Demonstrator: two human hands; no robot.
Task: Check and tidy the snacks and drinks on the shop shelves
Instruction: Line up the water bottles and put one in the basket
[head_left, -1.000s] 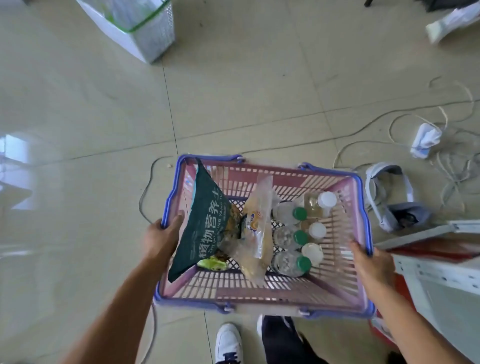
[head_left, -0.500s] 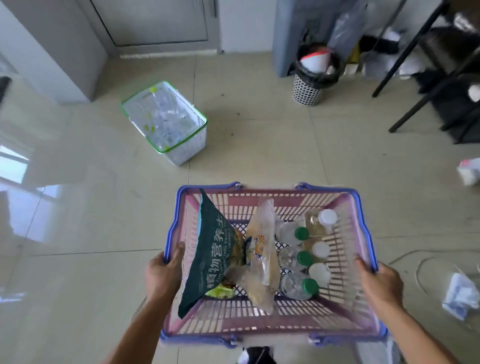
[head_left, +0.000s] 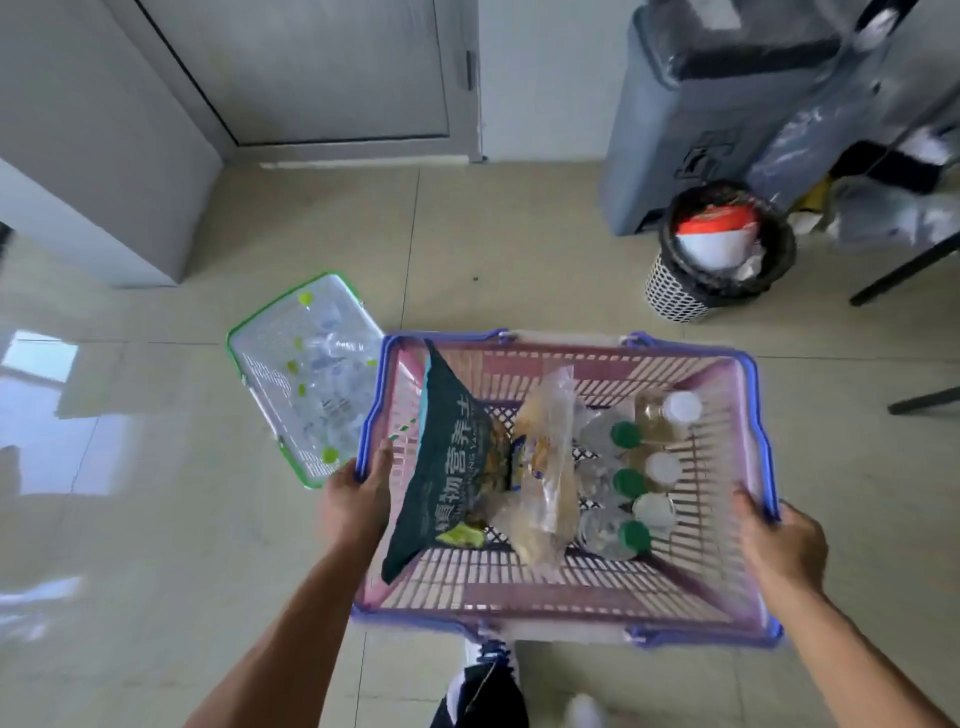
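1. Pink plastic shopping basket (head_left: 675, 371) with a blue rim is held level above the tiled floor (head_left: 519, 249), one short side in each of the hands.
2. Left hand (head_left: 356, 501) grips the left rim, fingers curled underneath and thumb lying along the inside of the wall.
3. Right hand (head_left: 779, 545) grips the right rim near its near corner, fingers wrapped over the edge.
4. Inside, a dark green snack bag (head_left: 447, 467) printed with white characters leans against the left wall, its lower corner hanging over the near side.
5. Just beside it stands a clear plastic snack bag (head_left: 550, 467), tilted, touching the green one.
6. To the right lie small clear bottles in two rows: three green-capped bottles (head_left: 628, 482) and three white-capped bottles (head_left: 662, 467).
7. On the floor to the left sits a white basket with a green rim (head_left: 260, 371), holding clear bottles.
8. Farther right stands a mesh waste bin (head_left: 675, 291) lined with a black bag, next to a grey unit (head_left: 675, 130).
9. Behind everything is a grey door (head_left: 322, 67).
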